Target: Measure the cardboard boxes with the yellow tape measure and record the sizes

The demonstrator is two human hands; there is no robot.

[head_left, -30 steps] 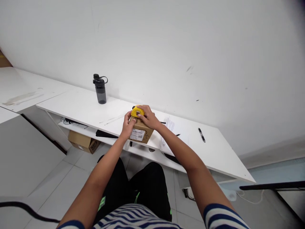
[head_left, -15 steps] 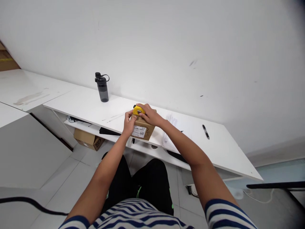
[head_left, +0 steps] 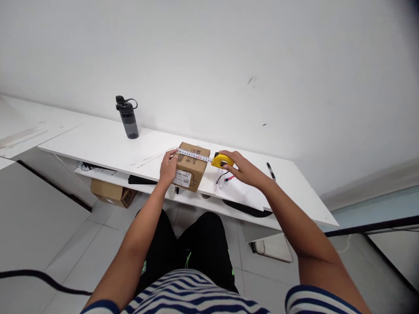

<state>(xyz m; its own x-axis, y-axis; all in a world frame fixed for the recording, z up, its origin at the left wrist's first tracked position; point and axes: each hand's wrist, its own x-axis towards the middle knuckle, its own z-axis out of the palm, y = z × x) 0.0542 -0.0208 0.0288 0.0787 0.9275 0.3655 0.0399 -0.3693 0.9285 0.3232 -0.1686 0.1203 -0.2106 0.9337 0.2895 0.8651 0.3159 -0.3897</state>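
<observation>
A brown cardboard box (head_left: 187, 169) with a white label stands on the white table (head_left: 153, 150), near its front edge. Across the top of the box runs the pulled-out blade of a yellow tape measure (head_left: 218, 160). My right hand (head_left: 244, 168) is closed around the tape measure's case, just past the box's right side. At the box's left edge, my left hand (head_left: 169, 168) pinches the blade's free end between thumb and fingers, touching the box.
A dark water bottle (head_left: 128, 120) stands to the left, near the wall. Papers (head_left: 237, 192) with red and black pens on them lie right of the box, and a black marker (head_left: 271, 171) is farther right. Below is a shelf with another cardboard box (head_left: 113, 192) under it.
My right hand has moved right with the tape case, drawing the blade out over the box top. My left hand stays at the box's left edge. The view has shifted slightly right.
</observation>
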